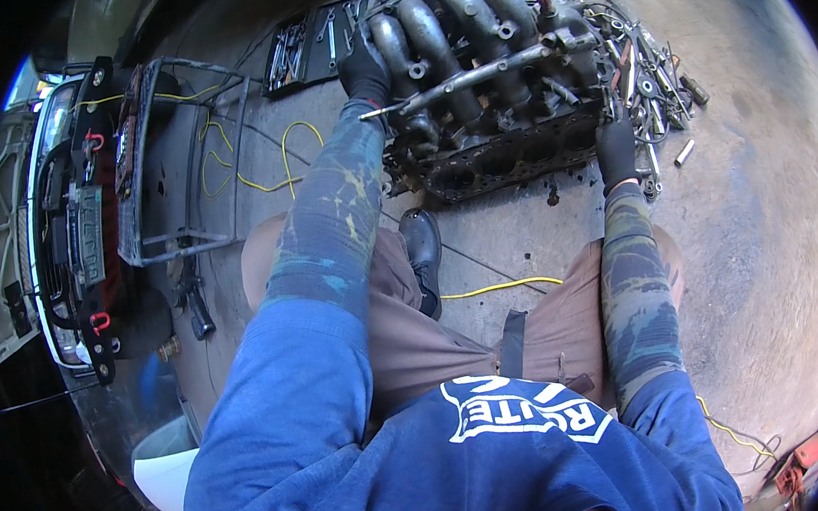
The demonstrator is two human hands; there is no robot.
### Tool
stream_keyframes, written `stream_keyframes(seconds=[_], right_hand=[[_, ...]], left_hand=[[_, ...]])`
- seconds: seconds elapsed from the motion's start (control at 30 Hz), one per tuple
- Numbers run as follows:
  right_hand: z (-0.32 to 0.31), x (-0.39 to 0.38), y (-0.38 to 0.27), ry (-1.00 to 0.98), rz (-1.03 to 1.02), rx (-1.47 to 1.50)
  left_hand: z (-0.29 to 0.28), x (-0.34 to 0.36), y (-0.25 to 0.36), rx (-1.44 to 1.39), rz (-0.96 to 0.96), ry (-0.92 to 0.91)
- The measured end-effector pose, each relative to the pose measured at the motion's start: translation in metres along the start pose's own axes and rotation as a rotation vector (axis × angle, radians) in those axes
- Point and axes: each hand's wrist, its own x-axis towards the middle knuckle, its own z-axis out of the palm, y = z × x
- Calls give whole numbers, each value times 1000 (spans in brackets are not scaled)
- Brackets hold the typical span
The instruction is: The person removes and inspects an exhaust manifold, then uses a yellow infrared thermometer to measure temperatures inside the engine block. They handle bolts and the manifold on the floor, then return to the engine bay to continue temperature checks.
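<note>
Plainly, the engine head (pixel 487 86) with its manifold runners lies on the concrete floor (pixel 761 209) in the upper middle of the frame, just beyond the person's knees. The left hand (pixel 363 72), in a black glove, rests at the head's upper left end, fingers curled down over the first runner; whether they truly clamp it or only press against it I cannot tell. A thin metal rod (pixel 472 78) runs from just under that hand across the runners toward the upper right. The right hand (pixel 617 151), also gloved, sits at the head's lower right corner, fingers wrapped on the edge, closed around the casting as far as can be seen. A scatter of sockets and tools (pixel 650 83) lies just right of the head, a tool tray (pixel 311 47) to its upper left, and a yellow cable (pixel 258 171) trails across the floor at left. By its look the head is heavy, rigid cast metal, likely greasy and sharp at the gasket face; it would be best gripped low at both ends, on solid casting and not on the rod or thin fittings.
</note>
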Motion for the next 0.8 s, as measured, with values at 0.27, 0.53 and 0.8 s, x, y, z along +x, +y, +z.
stream_keyframes(seconds=[0.27,0.53,0.8], right_hand=[[20,12,21,-51,157,3],[24,6,-13,166,158,-42],[21,9,-7,126,163,-51]], left_hand=[[24,4,-4,213,114,201],[40,40,-26,242,40,-249],[15,17,-7,-231,-114,-175]])
